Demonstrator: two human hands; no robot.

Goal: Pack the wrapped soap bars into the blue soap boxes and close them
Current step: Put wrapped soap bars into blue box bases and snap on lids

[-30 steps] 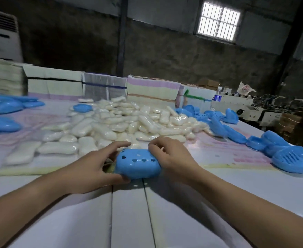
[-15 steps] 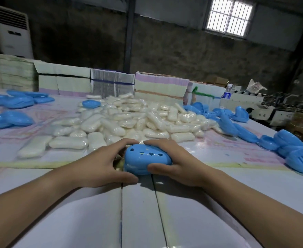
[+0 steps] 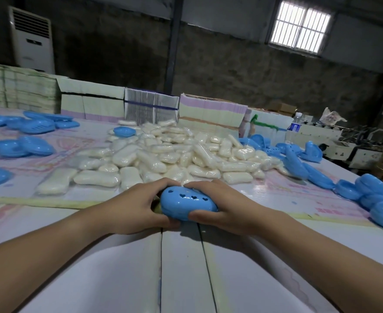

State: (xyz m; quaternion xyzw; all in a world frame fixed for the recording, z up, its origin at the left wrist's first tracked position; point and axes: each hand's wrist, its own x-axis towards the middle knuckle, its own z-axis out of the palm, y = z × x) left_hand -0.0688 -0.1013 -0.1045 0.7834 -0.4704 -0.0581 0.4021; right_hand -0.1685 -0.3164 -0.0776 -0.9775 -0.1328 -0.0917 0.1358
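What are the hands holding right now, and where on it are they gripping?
Both hands grip one blue soap box: the left hand at its left end, the right hand at its right end, thumbs on its near side.

Both forearms reach forward and converge; the left hand (image 3: pixel 133 207) and right hand (image 3: pixel 225 207) curl inward, thumbs underneath, fingertips nearly meeting.

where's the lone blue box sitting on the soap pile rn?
Head view, left of centre: the lone blue box rests on the far-left edge of the soap pile, just before the strapped paper stack.
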